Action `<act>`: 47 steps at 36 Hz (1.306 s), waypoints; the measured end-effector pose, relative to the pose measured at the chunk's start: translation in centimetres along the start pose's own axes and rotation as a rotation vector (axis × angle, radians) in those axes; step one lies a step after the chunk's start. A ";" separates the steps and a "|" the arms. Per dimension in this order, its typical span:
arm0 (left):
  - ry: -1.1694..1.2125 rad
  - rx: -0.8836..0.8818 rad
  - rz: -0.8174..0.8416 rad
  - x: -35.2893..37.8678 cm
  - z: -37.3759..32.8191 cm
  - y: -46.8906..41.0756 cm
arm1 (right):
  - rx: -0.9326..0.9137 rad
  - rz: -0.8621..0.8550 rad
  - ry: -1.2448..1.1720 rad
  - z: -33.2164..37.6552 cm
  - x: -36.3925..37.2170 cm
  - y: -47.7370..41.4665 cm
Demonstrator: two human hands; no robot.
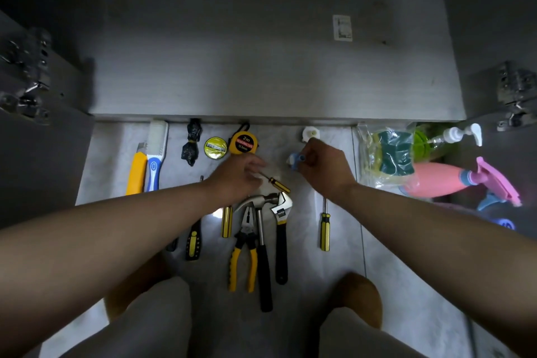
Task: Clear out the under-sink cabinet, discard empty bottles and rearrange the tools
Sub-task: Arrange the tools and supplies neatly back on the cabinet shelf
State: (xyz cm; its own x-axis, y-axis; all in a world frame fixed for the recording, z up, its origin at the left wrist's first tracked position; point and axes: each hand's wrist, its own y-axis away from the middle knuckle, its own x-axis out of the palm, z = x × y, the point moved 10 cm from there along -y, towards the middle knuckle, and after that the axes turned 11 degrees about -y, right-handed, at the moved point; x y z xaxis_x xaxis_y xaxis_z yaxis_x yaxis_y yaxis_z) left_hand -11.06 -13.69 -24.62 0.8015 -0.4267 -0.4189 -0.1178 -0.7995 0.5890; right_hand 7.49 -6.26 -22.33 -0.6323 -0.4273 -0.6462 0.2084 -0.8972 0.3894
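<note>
Two bare forearms reach up from the lower frame toward the open under-sink cabinet [261, 67], which fills the upper centre. At right lie a pink spray bottle [436, 183] and a clear pump bottle [453, 136]. A hammer [263, 256], adjustable wrench [281, 241] and pliers [243, 250] lie side by side on the floor tiles, lower centre. The right hand [322, 166] curls round a small blue-and-white object [295, 160]. The left hand [238, 174] meets the shaft of a small screwdriver [277, 184], its grip too blurred to tell.
</note>
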 end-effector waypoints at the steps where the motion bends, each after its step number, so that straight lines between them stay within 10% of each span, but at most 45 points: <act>1: -0.045 -0.004 -0.039 -0.6 0.5 0.0 | 0.026 -0.029 0.020 -0.4 -0.5 -0.4; 18: -0.553 -0.118 -0.570 -10.6 4.9 1.9 | 0.022 -0.011 0.198 -1.0 -1.3 -0.3; 28: -0.425 -0.227 -0.427 -11.4 8.1 0.5 | -0.276 0.295 0.061 5.4 5.6 2.9; 33: -0.151 -0.189 -0.482 -10.9 7.9 1.5 | -0.177 0.419 -0.146 7.0 8.6 3.0; 40: 0.520 -0.107 -0.136 -4.8 5.2 1.7 | 0.137 0.476 -0.384 7.1 10.6 2.8; 47: 0.450 -0.056 -0.063 -4.2 4.0 0.7 | 0.097 0.455 -0.332 7.1 9.5 3.0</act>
State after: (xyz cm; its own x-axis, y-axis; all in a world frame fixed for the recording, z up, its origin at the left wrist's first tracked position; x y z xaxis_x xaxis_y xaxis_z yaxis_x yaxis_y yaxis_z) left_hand -16.85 -14.15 -25.23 0.9825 -0.1421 -0.1203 -0.0388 -0.7884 0.6140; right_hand -3.16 -12.19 -22.68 -0.6990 -0.6960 -0.1642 0.4550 -0.6100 0.6488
